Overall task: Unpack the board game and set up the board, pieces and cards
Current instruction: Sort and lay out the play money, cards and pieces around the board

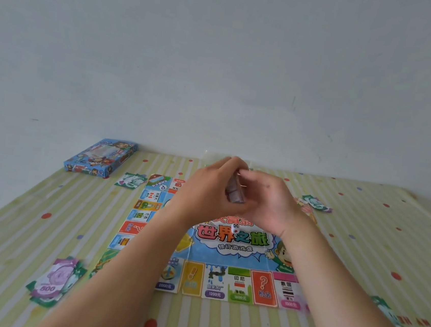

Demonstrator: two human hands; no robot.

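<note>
The paper game board (229, 247) lies unfolded on the striped cloth. Above its far half my left hand (206, 186) and my right hand (271, 201) meet, both closed around a small stack of cards (234, 192) held upright between them. A white die (235, 228) rests on the board's centre just below my hands. Piles of play money lie off the board's corners: at near left (54, 285), far left (130, 180), far right (316, 203) and near right (389, 317). My forearms hide parts of the board.
The blue game box (100, 158) lies at the far left by the wall. A clear plastic wrapper (211, 155) sits behind my hands at the cloth's far edge. The pale wall (218, 70) runs close behind the cloth.
</note>
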